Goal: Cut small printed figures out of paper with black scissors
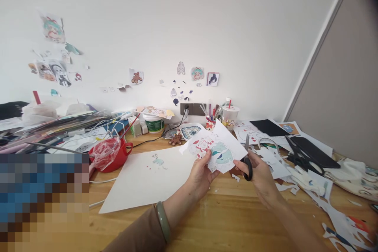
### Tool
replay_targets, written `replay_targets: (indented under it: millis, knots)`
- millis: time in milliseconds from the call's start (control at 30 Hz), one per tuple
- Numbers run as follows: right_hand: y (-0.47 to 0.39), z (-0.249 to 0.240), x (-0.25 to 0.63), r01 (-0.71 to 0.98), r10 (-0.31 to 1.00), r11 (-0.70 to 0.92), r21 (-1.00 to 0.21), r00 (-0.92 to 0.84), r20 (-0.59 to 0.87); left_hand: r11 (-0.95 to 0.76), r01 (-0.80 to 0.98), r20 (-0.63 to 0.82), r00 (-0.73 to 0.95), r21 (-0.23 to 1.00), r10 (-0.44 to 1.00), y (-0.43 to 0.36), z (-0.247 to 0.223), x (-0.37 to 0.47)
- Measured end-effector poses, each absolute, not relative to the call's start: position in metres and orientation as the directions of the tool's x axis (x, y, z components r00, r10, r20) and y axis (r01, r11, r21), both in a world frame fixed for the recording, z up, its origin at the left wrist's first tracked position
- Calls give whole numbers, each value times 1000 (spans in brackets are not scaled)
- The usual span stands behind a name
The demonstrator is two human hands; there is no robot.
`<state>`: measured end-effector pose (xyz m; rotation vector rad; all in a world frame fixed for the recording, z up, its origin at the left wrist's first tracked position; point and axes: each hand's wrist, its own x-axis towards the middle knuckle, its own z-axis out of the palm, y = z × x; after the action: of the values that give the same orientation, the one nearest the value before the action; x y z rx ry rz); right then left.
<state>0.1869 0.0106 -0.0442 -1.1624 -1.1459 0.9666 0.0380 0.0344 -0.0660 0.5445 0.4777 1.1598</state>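
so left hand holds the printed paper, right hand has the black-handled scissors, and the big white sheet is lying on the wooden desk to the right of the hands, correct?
Not quite. The left hand holds the printed paper and the right hand has the black-handled scissors, but the head view shows the big white sheet lying on the wooden desk to the left of the hands, not the right.

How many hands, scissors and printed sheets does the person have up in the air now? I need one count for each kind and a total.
Hands: 2, left hand and right hand
Scissors: 1
Printed sheet: 1
Total: 4
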Motion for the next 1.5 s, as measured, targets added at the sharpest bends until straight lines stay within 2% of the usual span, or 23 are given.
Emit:
replay_targets:
  millis: [300,700,800,967,1100,1500]
  knots:
    - [9,-38,186,-27,948,188,-982,265,174,279,-747,-60,307,604,950,38,-65,35]
    - [25,-47,212,-95,875,248,-964,450,181,270,-724,-192,191,634,963,58,-66,18]
    - [27,-44,222,-86,837,272,-958,512,192,301,-658,-216,210,690,954,60,-66,17]
    - [27,-35,234,-37,781,303,-952,582,226,401,-423,-248,371,813,895,57,-66,17]
    - [23,-30,236,0,763,320,-947,593,258,378,-289,-212,475,880,854,54,-66,18]
    - [22,-26,238,34,739,383,-923,589,328,254,-168,-140,498,952,856,59,-64,12]
